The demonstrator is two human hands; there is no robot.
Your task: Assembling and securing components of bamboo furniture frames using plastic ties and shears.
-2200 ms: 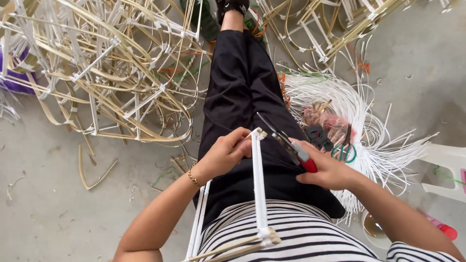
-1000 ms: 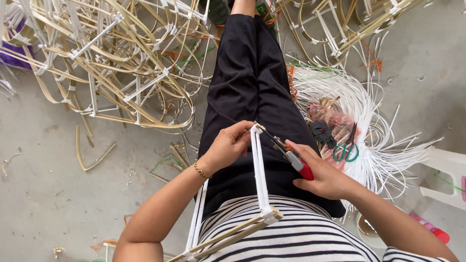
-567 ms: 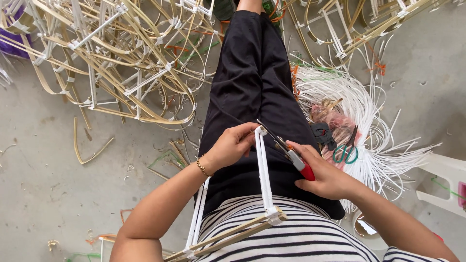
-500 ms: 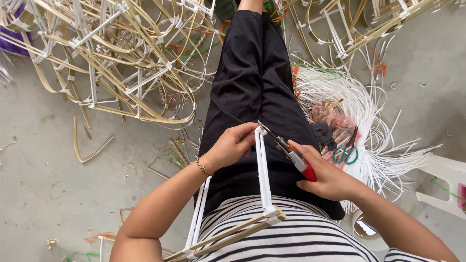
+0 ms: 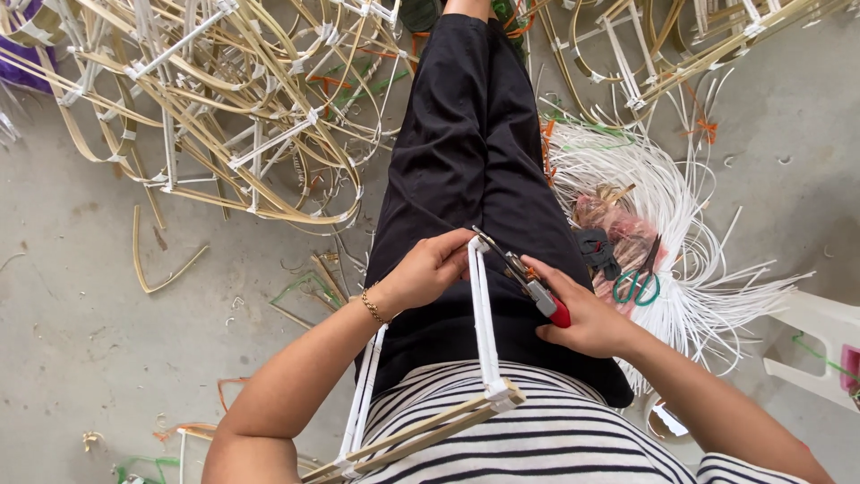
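A small bamboo frame [image 5: 484,332] wrapped in white strip rests on my lap over black trousers [image 5: 466,161]. My left hand [image 5: 430,269] grips the frame's far top corner. My right hand [image 5: 582,318] holds red-handled pliers [image 5: 528,282], whose jaws meet the frame at that same corner, right beside my left fingers. The frame's near end, with its bare bamboo slats [image 5: 421,435], lies against my striped shirt.
A heap of bent bamboo frames [image 5: 224,116] covers the floor to the left and ahead. To the right lies a bundle of white plastic strips [image 5: 690,269] with green-handled scissors [image 5: 638,285] on it. A white plastic stool [image 5: 820,345] stands at the right edge.
The view has shifted slightly; both hands stay at the frame's corner. The pliers' jaws have moved in closer to the corner under my left fingers.
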